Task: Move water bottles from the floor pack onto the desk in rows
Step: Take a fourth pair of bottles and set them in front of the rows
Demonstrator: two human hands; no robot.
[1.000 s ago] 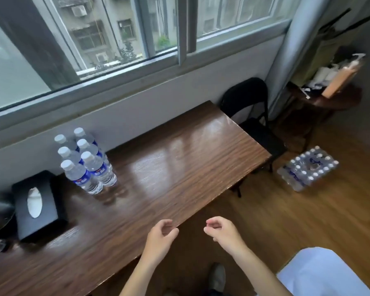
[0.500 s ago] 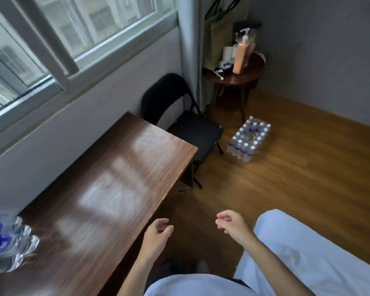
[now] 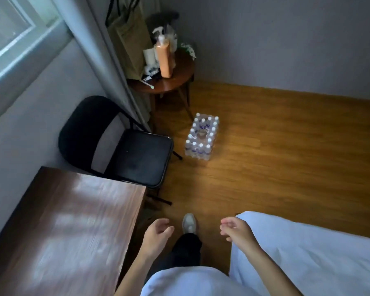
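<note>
Hanging loosely curled, left hand (image 3: pixel 157 236), right hand (image 3: pixel 236 231) — fingers empty, bottle pack (image 3: pixel 201 139) labels unreadable

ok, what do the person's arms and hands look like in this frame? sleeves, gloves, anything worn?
Both forearms are bare up to the bottom edge of the frame, with no sleeve visible. The left hand and right hand wear no gloves. No watch, ring or wristband shows, though motion blur could hide something small. A light top, dark trousers and a pale shoe are also in view.

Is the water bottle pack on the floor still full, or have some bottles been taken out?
Partly emptied. The bottle pack shows white caps round its edges but a capless gap in the middle, where bottles are missing.
</note>
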